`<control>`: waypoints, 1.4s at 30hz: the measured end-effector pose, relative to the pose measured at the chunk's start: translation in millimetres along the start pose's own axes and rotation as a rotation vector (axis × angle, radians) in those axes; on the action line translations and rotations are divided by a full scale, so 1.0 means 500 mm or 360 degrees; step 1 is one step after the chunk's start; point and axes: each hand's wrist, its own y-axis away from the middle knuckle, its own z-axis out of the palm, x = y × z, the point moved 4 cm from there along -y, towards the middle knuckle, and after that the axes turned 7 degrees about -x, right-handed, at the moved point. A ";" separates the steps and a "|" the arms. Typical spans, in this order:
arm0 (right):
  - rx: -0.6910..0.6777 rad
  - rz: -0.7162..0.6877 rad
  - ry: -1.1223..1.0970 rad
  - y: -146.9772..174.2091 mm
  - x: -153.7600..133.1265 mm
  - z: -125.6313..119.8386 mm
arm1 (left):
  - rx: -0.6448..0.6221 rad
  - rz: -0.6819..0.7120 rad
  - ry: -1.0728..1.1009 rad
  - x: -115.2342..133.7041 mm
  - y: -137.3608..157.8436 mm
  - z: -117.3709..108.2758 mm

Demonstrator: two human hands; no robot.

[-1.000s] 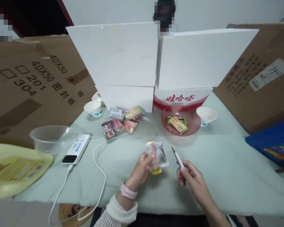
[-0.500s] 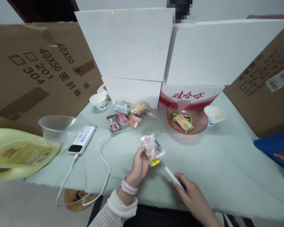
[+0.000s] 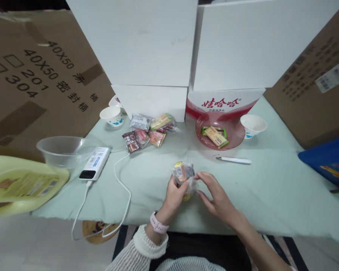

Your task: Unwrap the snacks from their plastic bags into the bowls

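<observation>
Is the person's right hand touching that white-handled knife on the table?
Apart. The head view shows the knife lying beyond the right hand, with pale green tablecloth visible between them.

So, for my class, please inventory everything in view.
cloth: 1, green, centre
packet: 1, clear-yellow, centre
knife: 1, white, centre right
pink bowl: 1, pink, back right
bars: 2, cream-green, in pink bowl
cups: 3, white, two left, one right
snacks: several, mixed, back centre
clear bowl: 1, colourless, left
power bank: 1, white, left
cable: 1, white, left
jug: 1, yellow, far left
boxes: 2, brown, both sides
panels: 3, white, back
carton: 1, white-red, back
blue item: 1, blue, right
mat: 1, brown, bottom left
sleeve: 1, white, bottom
strap: 1, pink, bottom
left hand: 1, bare, holding packet
right hand: 1, bare, at packet
</observation>
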 end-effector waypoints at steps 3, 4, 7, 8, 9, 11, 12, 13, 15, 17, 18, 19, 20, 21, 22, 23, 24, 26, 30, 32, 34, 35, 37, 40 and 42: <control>-0.0013 -0.0138 -0.0010 -0.010 -0.011 0.003 | 0.0150 0.0087 0.0069 -0.022 0.009 -0.003; -0.0028 -0.0148 0.0018 -0.009 -0.005 -0.002 | 0.0169 0.0093 0.0069 -0.029 0.012 -0.005; -0.0068 -0.0155 0.0095 0.008 0.021 -0.019 | 0.0230 0.0124 -0.0096 -0.037 0.020 -0.021; -0.0086 -0.0142 0.0111 0.017 0.030 -0.024 | 0.0285 0.0201 -0.0215 -0.031 0.023 -0.030; -0.0112 -0.0120 0.0123 0.027 0.040 -0.027 | 0.0360 0.0331 -0.0374 -0.021 0.027 -0.041; -0.0160 -0.0072 0.0151 0.049 0.055 -0.030 | 0.0492 0.0675 -0.0812 0.010 0.035 -0.057; -0.0159 -0.0063 0.0163 0.059 0.060 -0.031 | 0.0479 0.0831 -0.1069 0.025 0.037 -0.059; -0.0136 -0.0064 0.0167 0.067 0.061 -0.031 | 0.0386 0.0931 -0.1323 0.035 0.036 -0.056; -0.0021 -0.0086 0.0148 0.078 0.052 -0.032 | 0.0073 0.0953 -0.1704 0.042 0.025 -0.049; 0.0104 -0.0057 0.0114 0.079 0.038 -0.029 | -0.0184 0.0848 -0.1843 0.037 0.013 -0.044; 0.0126 -0.0013 0.0116 0.077 0.031 -0.023 | -0.0239 0.0794 -0.1842 0.035 0.008 -0.043; 0.0114 0.0037 0.0135 0.074 0.026 -0.015 | -0.0257 0.0757 -0.1814 0.033 0.004 -0.042; 0.0080 0.0089 0.0169 0.070 0.023 -0.005 | -0.0266 0.0729 -0.1769 0.032 0.001 -0.040; 0.0036 0.0130 0.0212 0.067 0.023 0.004 | -0.0272 0.0707 -0.1712 0.032 0.000 -0.038; 0.0000 0.0158 0.0250 0.066 0.026 0.013 | -0.0270 0.0689 -0.1634 0.032 0.001 -0.037; -0.0014 0.0178 0.0276 0.068 0.032 0.018 | -0.0258 0.0663 -0.1531 0.034 0.003 -0.037; -0.0003 0.0199 0.0287 0.071 0.040 0.019 | -0.0226 0.0622 -0.1400 0.036 0.005 -0.039; 0.0052 0.0240 0.0274 0.082 0.060 0.012 | -0.0081 0.0490 -0.1094 0.041 0.009 -0.051; 0.0124 0.0365 0.0138 0.102 0.088 -0.024 | 0.0287 0.0249 -0.0650 0.037 0.018 -0.096; 0.0079 0.0482 0.0022 0.103 0.093 -0.038 | 0.0335 0.0212 -0.0593 0.031 0.022 -0.116; 0.0051 0.0604 -0.0055 0.100 0.095 -0.047 | 0.0371 0.0302 -0.0675 0.032 0.028 -0.132; 0.0062 0.0655 -0.0064 0.095 0.098 -0.050 | 0.0403 0.0433 -0.0782 0.039 0.034 -0.135; 0.0103 0.0721 -0.0044 0.081 0.107 -0.051 | 0.0361 0.0808 -0.1106 0.062 0.048 -0.126; 0.0173 0.0742 0.0073 0.046 0.133 -0.047 | -0.0115 0.1119 -0.1709 0.082 0.050 -0.077; 0.0232 0.0731 0.0235 0.021 0.148 -0.048 | -0.0364 0.0991 -0.1957 0.084 0.026 -0.057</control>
